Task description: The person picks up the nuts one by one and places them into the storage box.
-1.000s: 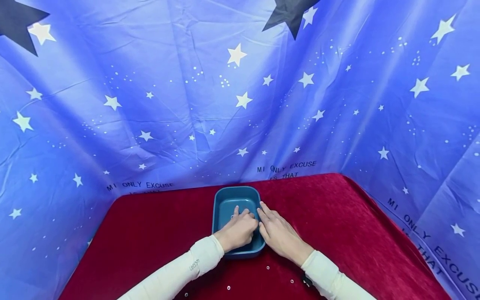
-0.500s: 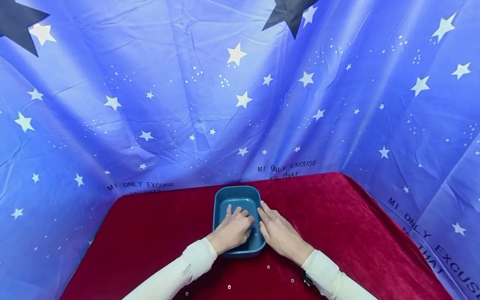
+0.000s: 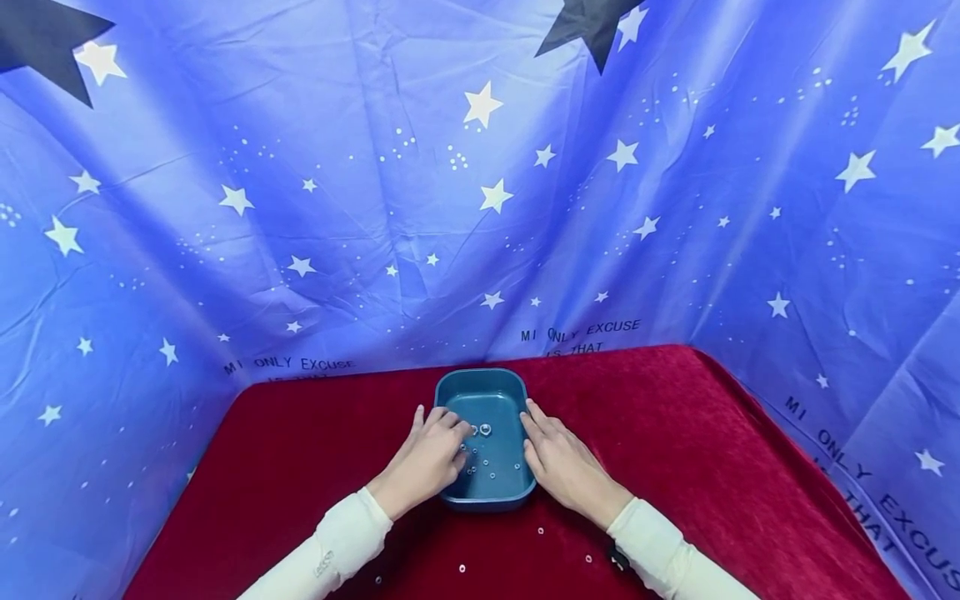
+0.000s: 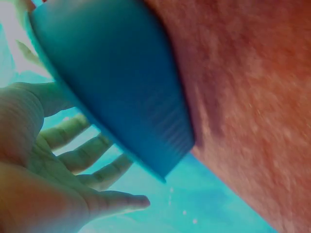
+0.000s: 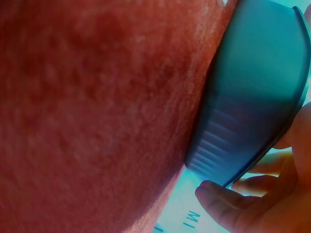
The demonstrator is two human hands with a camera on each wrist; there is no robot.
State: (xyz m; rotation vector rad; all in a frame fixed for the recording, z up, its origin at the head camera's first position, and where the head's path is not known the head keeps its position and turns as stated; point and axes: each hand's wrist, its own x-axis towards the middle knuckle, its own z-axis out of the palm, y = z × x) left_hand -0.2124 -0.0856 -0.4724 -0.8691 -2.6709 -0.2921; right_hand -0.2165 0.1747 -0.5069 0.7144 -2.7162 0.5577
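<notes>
A deep blue rectangular box (image 3: 487,492) stands on red cloth. My left hand (image 3: 423,458) lies across its left rim, with fingers spread and loosely bent over the inside; the left wrist view shows these fingers (image 4: 97,153) crossing the rim. Close to the fingertips, a shiny silver nut (image 3: 485,430) lies on the box floor, with another partly hidden beside it. Several much smaller silver rings (image 3: 486,462), like tiny nuts, are scattered nearer the box's front. My right hand (image 3: 566,467) rests along the right rim with straight fingers, holding nothing that shows.
On the red cloth (image 3: 300,467) in front of the box lie several more tiny rings, one (image 3: 462,568) near the front middle and one (image 3: 541,531) farther right. A blue curtain (image 3: 375,208) with white stars encloses the table behind and at the sides.
My left hand has moved left from inside the box to its left rim, uncovering the silver nuts and tiny rings on the floor. My right hand stays at the right rim.
</notes>
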